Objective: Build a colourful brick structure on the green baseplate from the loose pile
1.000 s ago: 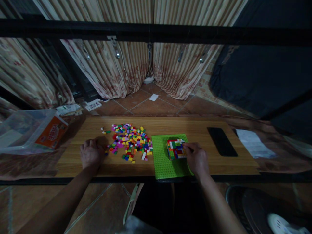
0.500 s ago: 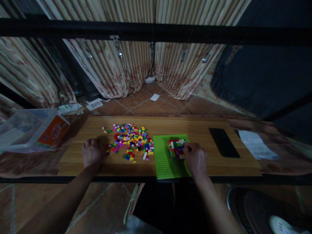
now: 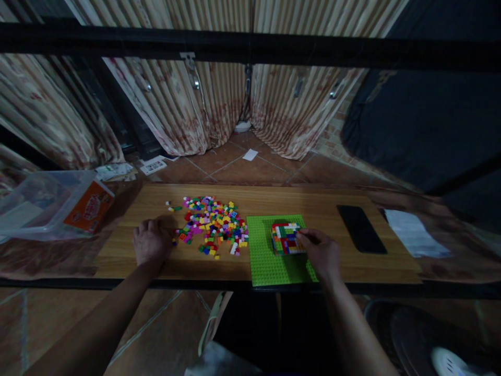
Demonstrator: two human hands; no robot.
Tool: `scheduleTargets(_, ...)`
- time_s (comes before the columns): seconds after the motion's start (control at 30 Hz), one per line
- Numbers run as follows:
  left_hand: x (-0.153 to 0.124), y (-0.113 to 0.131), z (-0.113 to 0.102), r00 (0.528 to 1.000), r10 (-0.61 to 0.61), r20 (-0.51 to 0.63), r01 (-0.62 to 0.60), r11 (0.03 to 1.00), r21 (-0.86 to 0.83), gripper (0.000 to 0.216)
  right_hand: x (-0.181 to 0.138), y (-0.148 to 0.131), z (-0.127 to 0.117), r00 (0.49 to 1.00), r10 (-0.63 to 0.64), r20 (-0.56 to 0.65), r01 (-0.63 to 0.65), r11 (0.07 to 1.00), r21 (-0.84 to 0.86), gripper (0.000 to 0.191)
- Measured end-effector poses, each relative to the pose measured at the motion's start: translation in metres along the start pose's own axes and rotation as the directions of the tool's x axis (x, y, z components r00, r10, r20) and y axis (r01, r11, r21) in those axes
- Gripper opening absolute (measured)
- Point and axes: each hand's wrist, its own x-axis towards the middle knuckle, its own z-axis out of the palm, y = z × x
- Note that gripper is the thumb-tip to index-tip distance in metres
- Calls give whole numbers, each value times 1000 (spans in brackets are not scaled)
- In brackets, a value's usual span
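Note:
A green studded baseplate (image 3: 262,266) lies at the front of the wooden table. On it stands a low block of multicoloured toy bricks (image 3: 285,240). My right hand (image 3: 323,253) is at the right side of this block, thumb and forefinger pinched together at its upper right edge. Whatever is between those fingertips is too small to make out. Left of the baseplate, many loose toy bricks (image 3: 213,222) are spread in a heap. My left hand (image 3: 151,243) rests on the tabletop beside the heap's left end, its fingers curled under and their tips hidden.
A black phone-like slab (image 3: 360,228) lies on the right of the wooden table (image 3: 313,201). White paper (image 3: 415,235) is beyond the table's right end. A clear plastic box (image 3: 50,203) with an orange label stands at the left. Striped curtains (image 3: 219,104) hang behind.
My right hand has shifted slightly right, and its thumb and forefinger now stretch out more toward the brick block. My left hand stays in place. The view has moved slightly.

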Motion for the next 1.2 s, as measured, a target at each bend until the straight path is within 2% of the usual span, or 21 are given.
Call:
scheduleTargets(0.1, 0, 0, -1, 1000, 0, -1, 0, 1000, 1, 36, 1, 1, 2, 994, 111, 4, -110, 979, 173, 36)
scheduleTargets(0.2, -1, 1, -3, 1000, 8, 7, -8, 1000, 2, 36, -1, 0, 3, 991, 136, -2, -129, 945, 300, 34)
scheduleTargets(0.3, 0, 2, -4, 1000, 7, 15, -7, 1000, 7, 36, -4, 0, 2, 987, 159, -12, -144, 922, 358, 32)
scheduleTargets(0.43, 1, 1, -2, 1000, 4, 10, -4, 1000, 9, 37, -6, 2, 3, 981, 195, 5, -182, 908, 376, 32)
scheduleTargets(0.6, 1, -2, 0, 1000, 21, 10, -21, 1000, 9, 37, -2, 4, 6, 983, 181, 23, -175, 902, 394, 32)
scheduleTargets(0.83, 0, 1, -2, 1000, 6, 17, -5, 1000, -16, 36, 1, 2, 7, 981, 194, 9, -184, 917, 355, 33)
scheduleTargets(1.2, 0, 0, -3, 999, 38, 15, -38, 999, -12, 36, -1, 5, 11, 989, 146, -19, -131, 930, 343, 35)
